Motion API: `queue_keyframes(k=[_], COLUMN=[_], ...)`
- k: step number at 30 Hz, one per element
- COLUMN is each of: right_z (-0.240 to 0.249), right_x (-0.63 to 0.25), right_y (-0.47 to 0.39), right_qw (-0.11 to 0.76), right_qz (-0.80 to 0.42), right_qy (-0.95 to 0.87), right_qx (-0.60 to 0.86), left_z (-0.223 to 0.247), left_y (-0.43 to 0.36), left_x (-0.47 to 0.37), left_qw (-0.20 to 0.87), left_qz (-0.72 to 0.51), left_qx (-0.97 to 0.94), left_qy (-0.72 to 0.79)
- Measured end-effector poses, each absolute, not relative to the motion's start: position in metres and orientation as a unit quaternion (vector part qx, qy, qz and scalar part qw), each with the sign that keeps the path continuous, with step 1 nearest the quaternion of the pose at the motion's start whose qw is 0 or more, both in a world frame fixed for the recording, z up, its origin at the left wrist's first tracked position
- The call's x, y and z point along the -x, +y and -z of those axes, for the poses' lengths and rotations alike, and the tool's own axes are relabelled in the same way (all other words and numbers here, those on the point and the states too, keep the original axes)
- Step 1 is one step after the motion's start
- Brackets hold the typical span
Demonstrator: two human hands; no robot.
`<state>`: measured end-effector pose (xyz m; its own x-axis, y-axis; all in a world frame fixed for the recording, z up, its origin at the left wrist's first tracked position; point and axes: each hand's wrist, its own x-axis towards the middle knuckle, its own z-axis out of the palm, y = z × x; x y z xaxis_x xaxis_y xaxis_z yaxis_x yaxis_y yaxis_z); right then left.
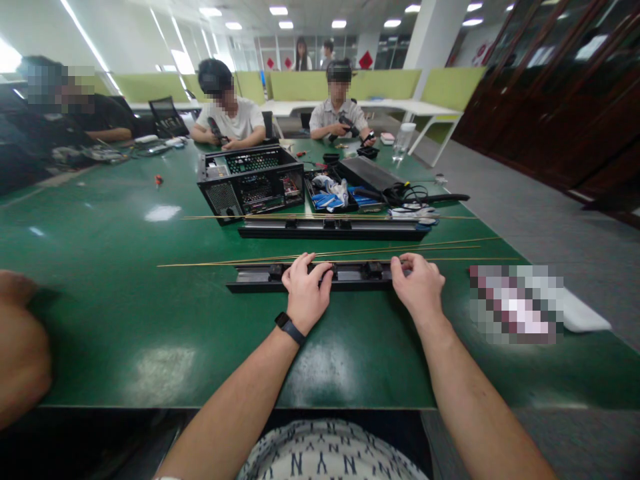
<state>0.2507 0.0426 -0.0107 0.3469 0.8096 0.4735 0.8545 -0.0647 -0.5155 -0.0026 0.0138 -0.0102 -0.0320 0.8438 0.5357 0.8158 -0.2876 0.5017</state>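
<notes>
A long black rail (260, 287) with a grey inner face lies across the green table in front of me. Small black blocks sit along it, one (276, 271) toward its left end and another (371, 269) right of the middle. My left hand (305, 290) is over the rail's middle, thumb and forefinger closed about a block mostly hidden by them. At the rail's right end my right hand (421, 283) has its fingers pinched together; what is between them is hidden. Thin brass-coloured rods (215, 264) run just behind the rail, past both hands.
A second black rail (320, 233) with rods lies farther back. Behind it are an open computer case (250, 180), a tray with blue-white gloves (330, 193) and black cables (415, 195). A white item (585, 310) lies right. A neighbour's arm (23, 347) is at left; people sit opposite.
</notes>
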Motion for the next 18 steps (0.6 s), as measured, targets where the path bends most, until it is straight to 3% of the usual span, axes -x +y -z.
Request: queue_keyframes(k=[18], right_z=[0.0124], right_x=[-0.2429], right_y=[0.0405], right_qw=[0.37], right_qz=[0.036], right_qy=[-0.609], right_qx=[0.701], left_z=[0.0089], left_y=[0.0138], left_x=[0.0029], left_qw=[0.019], left_qz=[-0.402], left_qx=[-0.695], left_qy=[0.596])
